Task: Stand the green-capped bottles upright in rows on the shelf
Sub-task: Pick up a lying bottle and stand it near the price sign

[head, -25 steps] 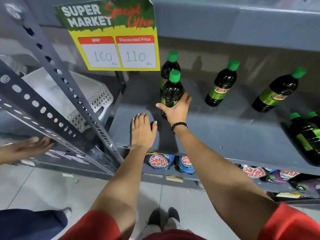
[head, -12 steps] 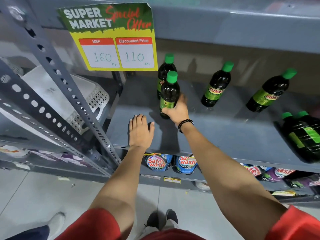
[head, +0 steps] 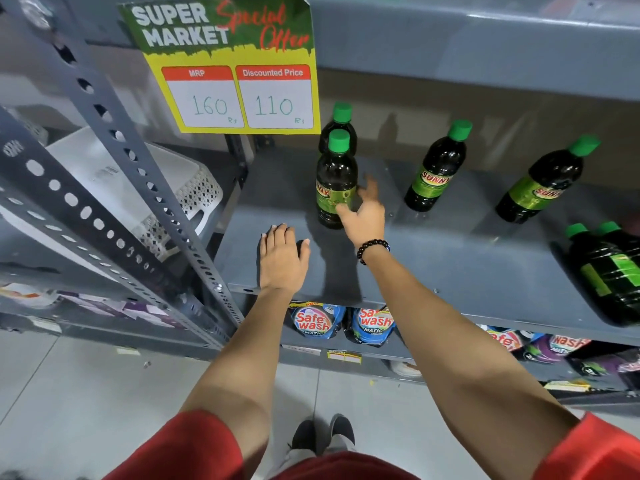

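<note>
Dark bottles with green caps and green SUNNY labels stand on the grey shelf (head: 450, 258). The front left bottle (head: 335, 178) stands upright, with a second bottle (head: 341, 117) right behind it. My right hand (head: 363, 213) is at its lower right side, fingers spread, thumb near the label, no grip on it. My left hand (head: 281, 259) lies flat, palm down, on the shelf near the front left edge. Two more bottles (head: 436, 168) (head: 545, 181) stand further right, and a pair of larger bottles (head: 609, 271) stands at the far right.
A yellow and green price sign (head: 228, 64) hangs above the shelf's left end. Perforated grey uprights (head: 114, 161) run along the left, with a white basket (head: 166, 188) behind them. Safewash pouches (head: 315, 322) fill the shelf below. My feet (head: 323, 434) are on the tiled floor.
My right hand has let go of the front left bottle and opened beside it; the bottle now stands by itself. The left hand has stayed flat on the shelf.
</note>
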{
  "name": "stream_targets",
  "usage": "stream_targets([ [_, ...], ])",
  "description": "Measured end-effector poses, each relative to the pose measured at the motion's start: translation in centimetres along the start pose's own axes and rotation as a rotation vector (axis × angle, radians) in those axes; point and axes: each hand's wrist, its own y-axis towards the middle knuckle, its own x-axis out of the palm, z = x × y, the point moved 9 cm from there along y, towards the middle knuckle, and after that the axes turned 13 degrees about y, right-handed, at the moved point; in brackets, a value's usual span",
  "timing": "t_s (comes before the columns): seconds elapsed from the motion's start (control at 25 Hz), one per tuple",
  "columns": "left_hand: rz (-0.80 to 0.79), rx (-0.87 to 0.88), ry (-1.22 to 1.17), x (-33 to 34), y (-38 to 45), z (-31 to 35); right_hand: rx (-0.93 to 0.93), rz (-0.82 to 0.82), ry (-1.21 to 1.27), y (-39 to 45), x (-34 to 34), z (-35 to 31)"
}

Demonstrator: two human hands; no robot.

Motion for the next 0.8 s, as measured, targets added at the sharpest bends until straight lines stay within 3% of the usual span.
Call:
stream_targets([
  [0.32, 0.004, -0.001, 0.001, 0.2, 0.1, -0.1, -0.022, 0.161, -0.044, 0.0, 0.9, -1.8],
  [0.64, 0.019, -0.001, -0.006, -0.1, -0.1, 0.0, 0.045, -0.073, 0.152, 1.2, 0.5, -0.3],
  [0.8, 0.028, 0.0, -0.002, -0.2, -0.1, -0.1, -0.005, -0.039, 0.008, 0.6, 1.0, -0.4],
])
